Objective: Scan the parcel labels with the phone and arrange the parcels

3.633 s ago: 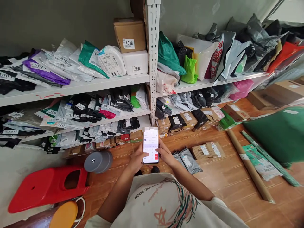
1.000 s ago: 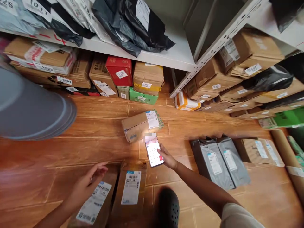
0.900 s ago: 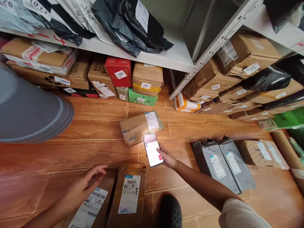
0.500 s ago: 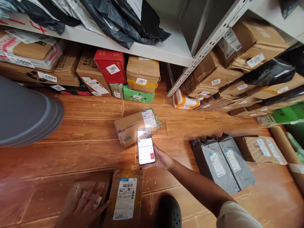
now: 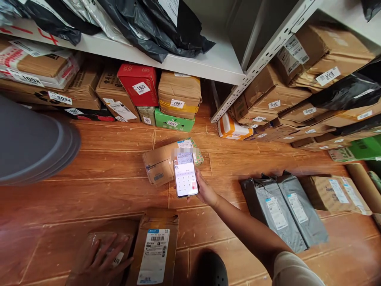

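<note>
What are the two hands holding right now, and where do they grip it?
The right hand holds a phone by its lower right edge, screen up. The left hand lies flat, fingers spread, on a brown parcel on the floor, gripping nothing.

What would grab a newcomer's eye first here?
The lit phone held up mid-frame in the right hand, over a taped cardboard parcel on the wooden floor. Bottom left, the left hand lies flat on a brown parcel. A red box stands under the shelf.
</note>
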### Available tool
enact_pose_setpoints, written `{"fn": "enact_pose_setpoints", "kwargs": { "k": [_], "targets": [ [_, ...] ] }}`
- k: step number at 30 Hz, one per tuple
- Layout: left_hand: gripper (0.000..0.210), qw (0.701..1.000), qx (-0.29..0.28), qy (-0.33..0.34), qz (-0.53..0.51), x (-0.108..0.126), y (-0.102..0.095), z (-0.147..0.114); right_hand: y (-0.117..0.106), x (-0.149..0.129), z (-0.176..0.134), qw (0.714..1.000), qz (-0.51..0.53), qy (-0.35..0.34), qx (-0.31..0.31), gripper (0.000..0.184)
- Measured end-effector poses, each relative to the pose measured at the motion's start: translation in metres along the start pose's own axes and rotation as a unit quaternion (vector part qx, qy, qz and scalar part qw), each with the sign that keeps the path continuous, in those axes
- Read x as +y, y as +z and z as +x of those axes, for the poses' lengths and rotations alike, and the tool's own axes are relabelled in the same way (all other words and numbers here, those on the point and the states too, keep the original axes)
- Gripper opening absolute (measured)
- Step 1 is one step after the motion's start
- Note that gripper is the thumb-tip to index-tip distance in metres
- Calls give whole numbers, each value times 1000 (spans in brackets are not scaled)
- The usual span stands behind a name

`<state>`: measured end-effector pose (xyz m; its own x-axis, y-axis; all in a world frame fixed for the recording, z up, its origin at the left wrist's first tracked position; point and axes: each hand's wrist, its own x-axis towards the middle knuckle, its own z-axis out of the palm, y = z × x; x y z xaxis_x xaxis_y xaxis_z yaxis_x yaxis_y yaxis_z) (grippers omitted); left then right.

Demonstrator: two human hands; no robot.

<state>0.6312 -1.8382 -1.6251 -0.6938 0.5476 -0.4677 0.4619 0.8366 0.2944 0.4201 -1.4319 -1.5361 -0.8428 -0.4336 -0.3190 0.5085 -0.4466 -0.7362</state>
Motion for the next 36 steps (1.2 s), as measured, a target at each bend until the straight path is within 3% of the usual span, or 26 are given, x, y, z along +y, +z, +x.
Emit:
{"fn": "enact_pose_setpoints", "kwargs": {
  "k": [6,10,15,23,27,32,36],
  "targets": [
    [79,999,32,6,10,0,1,-1,0,-6,1,1000,-11,-11,5,72],
    [69,999,24,-21,34,9,-7,1,-3,-5,2,1000,-18,-17,12,68],
    [73,999,11,-23,30,13,-18,2,-3,-7,2,999,-20,-24,11,74],
    [67,999,6,-23,47,14,-13,2,-1,-9,3,999,-23,-21,11,74],
    [66,999,-18,-25,31,5,-9,3,-1,-12,-1,1000,-15,-17,8,66],
    [79,998,-64,-6,22,5,-22,2,-1,-18,-8,1000,0,-1,-15,71],
    [71,1000,-8,1,28,9,-23,0,1,-19,-11,1000,-2,18,-14,73]
  ]
}}
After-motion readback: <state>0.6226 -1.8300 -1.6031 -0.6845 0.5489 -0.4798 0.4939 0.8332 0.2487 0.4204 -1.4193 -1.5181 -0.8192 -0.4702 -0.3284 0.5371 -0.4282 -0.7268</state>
